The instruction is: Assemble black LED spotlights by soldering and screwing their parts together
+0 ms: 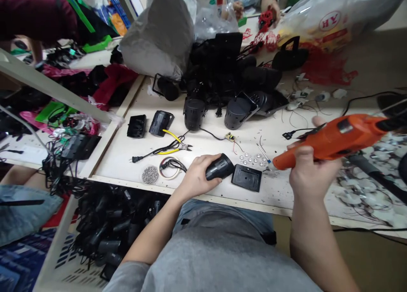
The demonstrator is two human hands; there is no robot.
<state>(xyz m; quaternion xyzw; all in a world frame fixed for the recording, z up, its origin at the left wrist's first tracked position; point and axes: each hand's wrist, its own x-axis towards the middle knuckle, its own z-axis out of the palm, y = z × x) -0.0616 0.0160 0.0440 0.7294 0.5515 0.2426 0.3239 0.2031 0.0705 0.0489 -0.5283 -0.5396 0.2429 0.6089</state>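
Over the white workbench (pixel 270 135), the left hand (pixel 195 177) wraps the barrel of a black plastic housing (pixel 220 167), likely light and stiff, while the right hand (pixel 310 169) curls around an orange hot glue gun (pixel 330 139)

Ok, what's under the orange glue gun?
A black cable plug and the white tabletop show below the orange glue gun; the right hand hides whatever lies directly beneath its grip.

Bright, even light; soft, faint shadows; edges bowed by the wide lens; the right hand (pixel 313 171) slightly blurred.
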